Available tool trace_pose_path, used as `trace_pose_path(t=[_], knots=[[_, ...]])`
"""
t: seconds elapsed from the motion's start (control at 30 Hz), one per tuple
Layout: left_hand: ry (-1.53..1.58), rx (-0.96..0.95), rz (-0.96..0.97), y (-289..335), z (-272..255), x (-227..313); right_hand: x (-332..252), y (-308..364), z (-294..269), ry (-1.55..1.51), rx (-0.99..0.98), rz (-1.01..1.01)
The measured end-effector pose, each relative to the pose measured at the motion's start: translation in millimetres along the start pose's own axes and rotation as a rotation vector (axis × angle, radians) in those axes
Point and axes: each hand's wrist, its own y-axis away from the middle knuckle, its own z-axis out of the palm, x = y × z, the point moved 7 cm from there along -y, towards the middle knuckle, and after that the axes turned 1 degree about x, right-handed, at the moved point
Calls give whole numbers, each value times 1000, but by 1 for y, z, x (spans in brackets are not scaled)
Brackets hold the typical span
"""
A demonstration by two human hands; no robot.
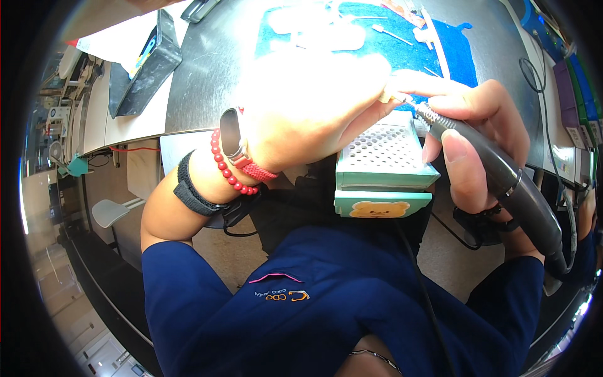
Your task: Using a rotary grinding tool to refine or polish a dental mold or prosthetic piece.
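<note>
In the head view, the pale-green perforated box (384,151) stands at the table's near edge. Just above its top, the left hand (320,94) has its fingers closed together, pinching a small yellowish piece (385,97) at the tips; glare and the fingers hide most of it. To the right of the box, the right hand (507,116) wraps thumb and curled fingers around a black rotary handpiece (496,157), whose thin tip points left at the piece; whether they touch, I cannot tell. The handpiece's cable (570,220) lies farther right of the box. Beyond the box spreads a blue mat (461,60) bearing a thin, pale-tipped tool (392,34). A black open bin (147,72) sits well apart, beyond the box to its left.
</note>
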Motion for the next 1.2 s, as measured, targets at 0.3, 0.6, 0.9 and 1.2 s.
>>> trace_pose_path(t=[0.3,0.6,0.9,1.2], knots=[[-9,1,28,-1,-2,1,10,1,-2,-73,53,84],[-6,18,19,0,-2,-1,6,1,-1,-78,45,106],[-1,3,2,1,-2,-1,5,0,-1,-21,41,-24],[-15,-62,-125,1,2,-6,8,4,-1,-68,43,69]])
